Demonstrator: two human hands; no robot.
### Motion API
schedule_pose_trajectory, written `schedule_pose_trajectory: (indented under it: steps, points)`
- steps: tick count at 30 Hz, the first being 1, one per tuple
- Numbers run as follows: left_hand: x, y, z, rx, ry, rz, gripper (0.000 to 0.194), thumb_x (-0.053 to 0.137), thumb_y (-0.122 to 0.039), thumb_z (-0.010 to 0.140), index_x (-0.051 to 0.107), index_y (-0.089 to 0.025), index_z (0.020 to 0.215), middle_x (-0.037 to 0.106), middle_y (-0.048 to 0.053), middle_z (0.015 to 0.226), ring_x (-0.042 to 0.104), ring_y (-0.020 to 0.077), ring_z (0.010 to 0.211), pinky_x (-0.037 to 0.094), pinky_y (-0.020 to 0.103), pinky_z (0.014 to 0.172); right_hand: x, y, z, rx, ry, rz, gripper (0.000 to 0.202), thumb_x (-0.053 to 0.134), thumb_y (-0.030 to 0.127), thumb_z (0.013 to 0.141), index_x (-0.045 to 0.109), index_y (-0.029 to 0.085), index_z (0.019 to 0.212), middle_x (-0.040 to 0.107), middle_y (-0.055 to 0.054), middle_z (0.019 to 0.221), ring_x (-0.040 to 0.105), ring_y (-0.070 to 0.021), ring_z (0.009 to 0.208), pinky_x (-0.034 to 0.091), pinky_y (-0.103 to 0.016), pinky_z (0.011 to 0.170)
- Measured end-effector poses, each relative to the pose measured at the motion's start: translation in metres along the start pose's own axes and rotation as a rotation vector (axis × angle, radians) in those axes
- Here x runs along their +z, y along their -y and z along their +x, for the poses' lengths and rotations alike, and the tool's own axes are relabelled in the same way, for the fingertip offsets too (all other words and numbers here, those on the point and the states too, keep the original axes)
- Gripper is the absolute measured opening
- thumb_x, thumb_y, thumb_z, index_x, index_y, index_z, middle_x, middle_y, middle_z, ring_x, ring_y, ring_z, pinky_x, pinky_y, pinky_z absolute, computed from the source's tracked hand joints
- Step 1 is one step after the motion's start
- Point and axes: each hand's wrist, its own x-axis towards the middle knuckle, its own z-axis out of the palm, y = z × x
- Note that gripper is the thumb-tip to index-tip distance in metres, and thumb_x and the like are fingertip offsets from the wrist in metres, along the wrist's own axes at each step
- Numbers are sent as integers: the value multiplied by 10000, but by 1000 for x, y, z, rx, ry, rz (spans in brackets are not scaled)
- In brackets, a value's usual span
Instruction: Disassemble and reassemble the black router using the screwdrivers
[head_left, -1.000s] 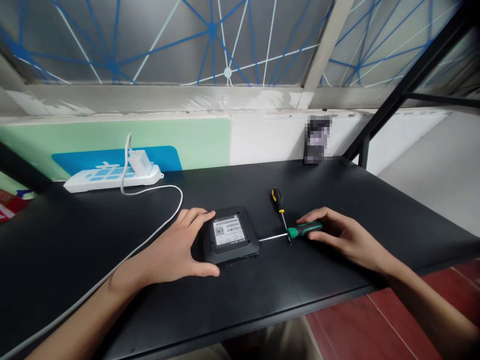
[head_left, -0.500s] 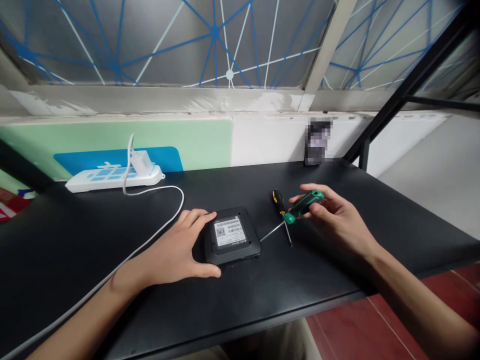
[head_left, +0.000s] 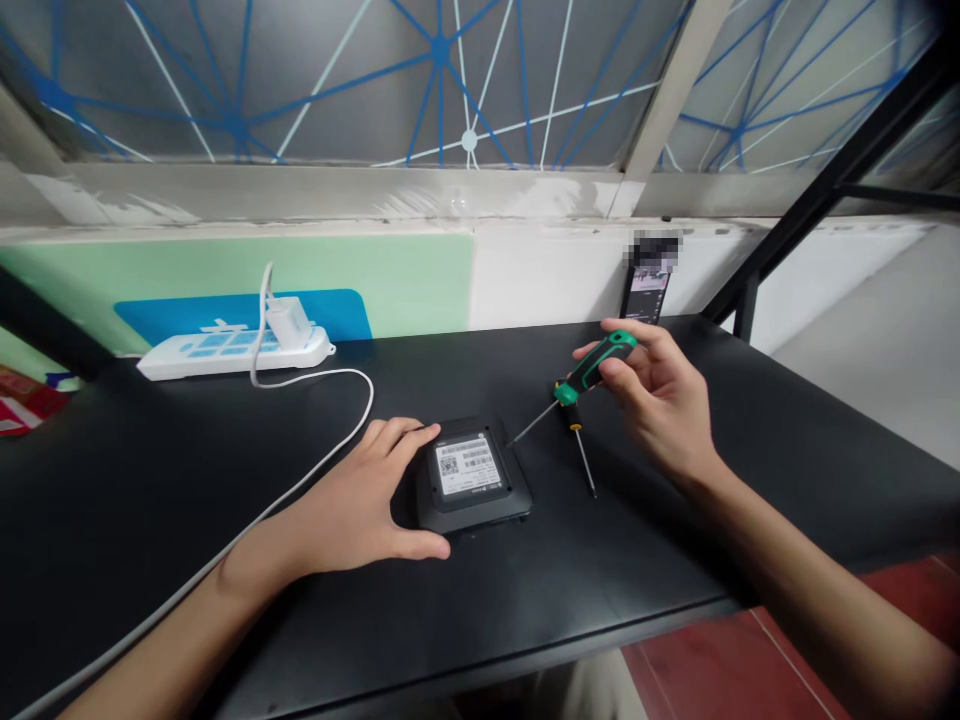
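Note:
A flat black square device, with a white printed label bearing a QR code, lies on the table. My left hand grips its left side, index finger at the far left corner and thumb along the near edge. Between the thumb and fingers of my right hand is a green-and-black screwdriver. It tilts down to the left, its tip at the device's upper right part; whether it touches there I cannot tell. Behind it, a black-and-yellow screwdriver lies on the table, its handle partly covered.
A white power strip with a plugged-in charger stands at the back left. Its white cable runs along the table beside my left arm. A phone leans on the back wall. The black table's front edge is near me.
My right hand has raised the green screwdriver and moved its tip from the device's right edge to its upper right part. The left hand keeps its place on the device.

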Motion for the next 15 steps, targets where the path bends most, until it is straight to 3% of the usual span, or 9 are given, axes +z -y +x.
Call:
schedule_pose_trajectory:
  steps: [7, 15]
  points:
    - [-1, -2, 0, -11, 5, 0, 1082, 764, -712, 745, 300, -205, 1581, 366, 164, 1577, 353, 411, 1444, 340, 615, 1192, -6, -4, -4, -25, -16, -62, 307, 736, 392, 898, 626, 303, 1171, 781, -35, 1021, 759, -205, 945, 648, -346, 810]
    - [-1, -1, 1, -9, -2, -7, 1073, 764, -714, 741, 307, -221, 1577, 388, 162, 1563, 379, 426, 1425, 355, 645, 1170, -4, -3, -4, -9, -9, -16, 330, 773, 375, 867, 638, 285, 1154, 783, -21, 993, 744, -166, 889, 640, -294, 766]
